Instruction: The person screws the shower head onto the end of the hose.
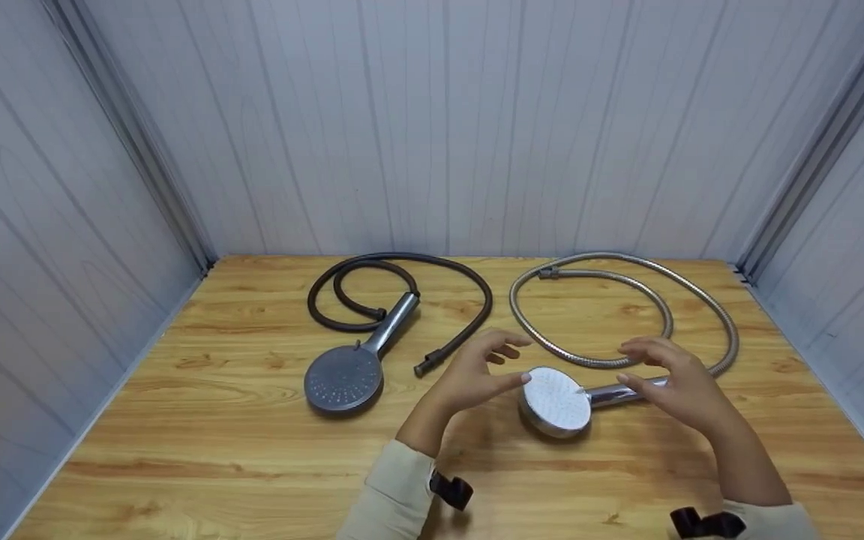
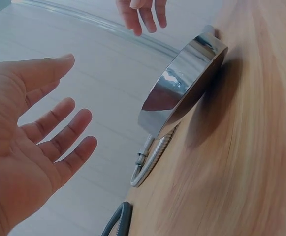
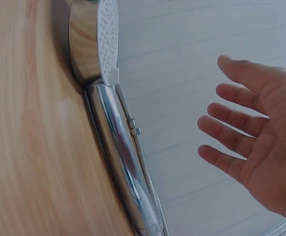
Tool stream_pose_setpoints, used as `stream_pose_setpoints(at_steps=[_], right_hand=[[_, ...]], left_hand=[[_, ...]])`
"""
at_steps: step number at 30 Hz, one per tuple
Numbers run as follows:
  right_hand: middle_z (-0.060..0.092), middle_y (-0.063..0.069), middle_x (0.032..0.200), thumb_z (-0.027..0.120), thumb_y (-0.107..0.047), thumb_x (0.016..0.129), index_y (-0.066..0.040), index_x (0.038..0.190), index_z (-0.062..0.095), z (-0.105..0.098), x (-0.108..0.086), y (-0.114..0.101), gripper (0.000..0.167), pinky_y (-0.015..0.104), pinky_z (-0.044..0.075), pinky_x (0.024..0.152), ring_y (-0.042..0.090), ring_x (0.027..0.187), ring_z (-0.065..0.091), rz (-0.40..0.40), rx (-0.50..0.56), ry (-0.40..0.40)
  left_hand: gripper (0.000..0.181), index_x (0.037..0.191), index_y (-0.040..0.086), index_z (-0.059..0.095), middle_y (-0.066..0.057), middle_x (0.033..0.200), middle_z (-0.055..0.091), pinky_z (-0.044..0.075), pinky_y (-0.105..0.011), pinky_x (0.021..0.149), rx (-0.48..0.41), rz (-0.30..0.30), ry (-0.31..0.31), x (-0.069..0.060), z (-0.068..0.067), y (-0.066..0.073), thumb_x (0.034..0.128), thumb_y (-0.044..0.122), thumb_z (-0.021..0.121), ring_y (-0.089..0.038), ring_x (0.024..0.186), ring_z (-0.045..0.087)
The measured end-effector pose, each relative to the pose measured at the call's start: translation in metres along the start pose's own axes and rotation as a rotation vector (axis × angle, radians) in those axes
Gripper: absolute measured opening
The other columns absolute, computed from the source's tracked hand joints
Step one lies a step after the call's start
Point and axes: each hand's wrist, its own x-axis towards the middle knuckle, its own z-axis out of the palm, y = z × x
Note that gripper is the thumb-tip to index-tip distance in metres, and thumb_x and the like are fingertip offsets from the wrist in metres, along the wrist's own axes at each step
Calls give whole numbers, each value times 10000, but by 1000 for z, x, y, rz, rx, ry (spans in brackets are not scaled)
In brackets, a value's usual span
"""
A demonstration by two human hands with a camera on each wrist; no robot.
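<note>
A chrome shower head with a white face (image 1: 556, 401) lies on the table, its handle (image 3: 123, 152) pointing right and joined to a silver metal hose (image 1: 702, 292). My left hand (image 1: 481, 371) hovers by the left of its face, fingers spread and loosely bent, apart from it in the left wrist view. Over the handle is my right hand (image 1: 676, 382), also relaxed and holding nothing; the right wrist view shows a gap between them. Left of my hands lies a second shower head with a grey face (image 1: 342, 379), fixed to a dark hose (image 1: 477, 277).
The wood-grain table (image 1: 214, 450) is bounded by pale panelled walls (image 1: 432, 135) at the back and both sides. The dark hose's loose end (image 1: 426, 365) lies near my left hand. The silver hose's end nut (image 1: 549, 273) rests inside its loop.
</note>
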Motion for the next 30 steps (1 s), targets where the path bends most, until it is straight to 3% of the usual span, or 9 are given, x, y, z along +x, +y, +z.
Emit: stream_pose_setpoints(at_steps=[11, 17, 23, 30], right_hand=[[621, 63, 1206, 750, -179, 870, -82, 1175, 672, 2, 5, -13, 330, 521, 447, 910, 288, 1025, 606, 28, 47, -27], [621, 58, 1218, 737, -225, 883, -85, 1193, 668, 5, 9, -18, 347, 518, 448, 899, 290, 1055, 592, 51, 73, -53], [626, 46, 1211, 735, -227, 885, -85, 1186, 672, 9, 13, -22, 339, 524, 443, 908, 268, 1059, 602, 24, 66, -57], [634, 16, 1199, 750, -188, 870, -108, 1168, 683, 14, 17, -25, 316, 381, 476, 888, 242, 1046, 612, -33, 75, -46]], left_hand=[[421, 1264, 124, 631, -40, 1200, 591, 481, -352, 903, 10, -4, 31, -8, -13, 0, 865, 164, 755, -190, 1071, 601], [426, 1257, 90, 631, -36, 1226, 589, 479, -387, 910, 1, -3, 46, -12, -22, 2, 858, 161, 763, -205, 1076, 600], [427, 1256, 74, 626, -71, 1232, 588, 471, -448, 916, -18, -5, 49, -17, -28, 0, 855, 130, 761, -256, 1080, 600], [434, 1262, 83, 625, -69, 1238, 587, 475, -444, 907, -2, -5, 50, -22, -35, -1, 861, 180, 760, -236, 1076, 597]])
